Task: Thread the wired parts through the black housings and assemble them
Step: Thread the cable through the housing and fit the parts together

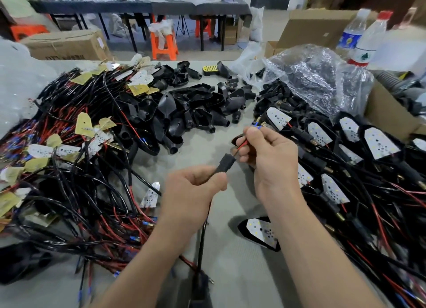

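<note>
Two hands are at work above the grey tabletop (207,146). At the far left lies a tangled heap of wired LED boards (69,169), its red and black leads looped over one another. The left hand (193,190) is clamped around a black sleeved cable (202,238), and a black stem piece (227,163) sticks out of the fist. The red wire (242,145) leaving that stem is pinched between the thumb and fingers of the right hand (269,160), with the blue crimp terminals (257,126) showing above the fingertips.

A sharp pull is judged likely to jam the terminals at the stem's mouth or to strain the wire where it is joined at its hidden end. The hanging cable could also be snagged by loose loops from the left heap, so that neighbouring parts are dragged along.

Behind the hands a pile of empty black housings (189,107) is scattered. Just under the right forearm an assembled lamp unit (260,234) lies where it could be swept aside. Further right, rows of finished assemblies (380,141) crowd the tabletop, with a crumpled plastic bag (311,77) behind them and a cardboard box (387,114) and two water bottles (366,42) beyond.
</note>
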Demonstrator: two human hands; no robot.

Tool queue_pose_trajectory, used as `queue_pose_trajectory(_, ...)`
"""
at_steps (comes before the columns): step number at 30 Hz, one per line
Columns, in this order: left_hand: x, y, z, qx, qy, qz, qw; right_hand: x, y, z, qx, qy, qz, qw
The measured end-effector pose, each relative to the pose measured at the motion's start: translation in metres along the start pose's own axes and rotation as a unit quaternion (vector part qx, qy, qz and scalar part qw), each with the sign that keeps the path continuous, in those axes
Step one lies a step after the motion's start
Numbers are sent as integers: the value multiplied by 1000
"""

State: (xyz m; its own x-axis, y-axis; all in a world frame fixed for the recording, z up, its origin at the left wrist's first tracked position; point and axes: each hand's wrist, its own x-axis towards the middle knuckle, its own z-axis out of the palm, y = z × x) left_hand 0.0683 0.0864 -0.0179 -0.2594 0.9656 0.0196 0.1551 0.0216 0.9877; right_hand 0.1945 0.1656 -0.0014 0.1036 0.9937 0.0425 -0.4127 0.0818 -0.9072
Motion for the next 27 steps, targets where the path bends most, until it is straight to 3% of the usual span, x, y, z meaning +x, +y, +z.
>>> queue_pose_trajectory(3,0,-6,-3,165,66,97,979,-1,1,-1,0,18,-3,1000)
queue_pose_trajectory(5,-2,-7,-1,190,19,63,980,0,-2,-1,24,38,-5,999)
queue_pose_trajectory(9,-2,-2,-8,32,-128,-87,987,3,-14,-8,88,75,-18,993)
queue_pose_trajectory(13,1,7,-29,-103,-223,-125,961,7,-29,-16,132,95,-59,985)
queue_pose_trajectory(19,0,13,-43,-82,-274,-151,946,9,-39,-23,180,89,-74,977)
queue_pose_trajectory(21,0,11,-39,-112,-223,-147,957,6,-35,-20,149,64,-26,986)
queue_pose_trajectory(23,2,11,-36,-139,-170,-141,965,0,-27,-15,51,-13,48,997)
queue_pose_trajectory(27,5,11,-34,-148,-169,-141,964,-15,-11,-6,-123,-182,113,969)
